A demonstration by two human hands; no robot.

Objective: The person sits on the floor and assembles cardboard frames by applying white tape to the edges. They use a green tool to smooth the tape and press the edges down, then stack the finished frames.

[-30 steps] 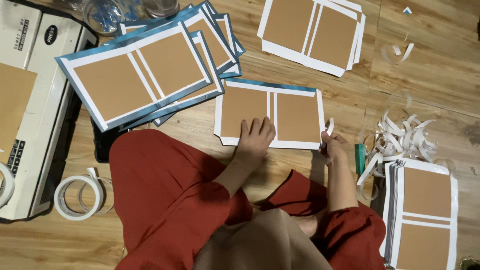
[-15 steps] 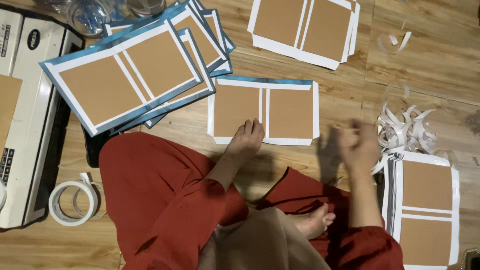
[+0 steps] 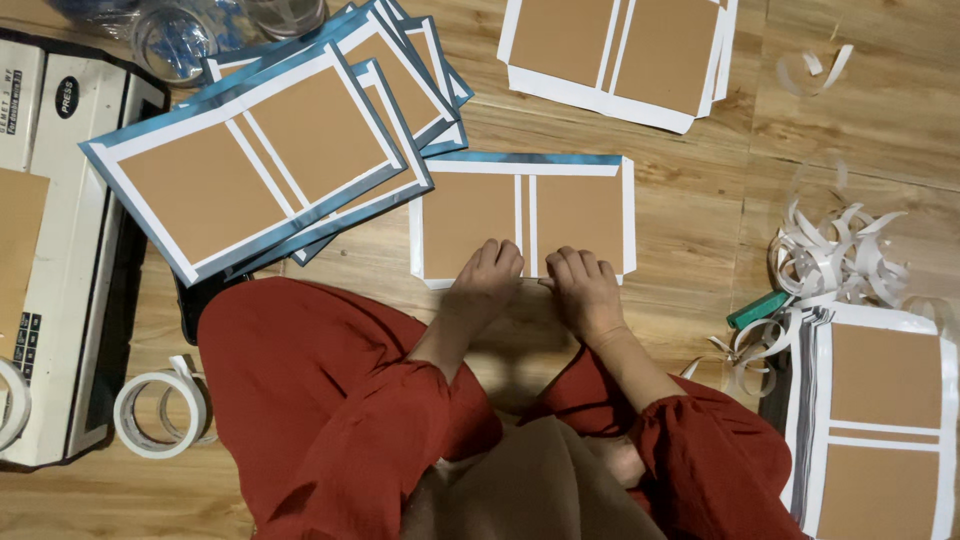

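Note:
A flat book-cover sheet [image 3: 560, 215] lies on the wooden floor in front of me: two brown boards with a narrow brown spine strip between them, on white paper with a blue far edge. My left hand [image 3: 485, 285] rests palm down on its near edge below the left board. My right hand [image 3: 583, 290] presses the same near edge just right of the spine, fingers curled over the white margin. Both hands sit side by side, almost touching. My red sleeves and knees fill the lower part of the view.
A fanned pile of blue-edged covers [image 3: 270, 150] lies at left, a white-edged stack [image 3: 620, 55] at the back, another stack [image 3: 880, 410] at right. White paper strips [image 3: 835, 260] and a green tool [image 3: 757, 310] lie by it. A white machine [image 3: 60, 250] and tape rolls [image 3: 160, 415] stand at left.
My right hand has come in from the right of the sheet to its near edge beside my left hand. My left hand has stayed on the near edge.

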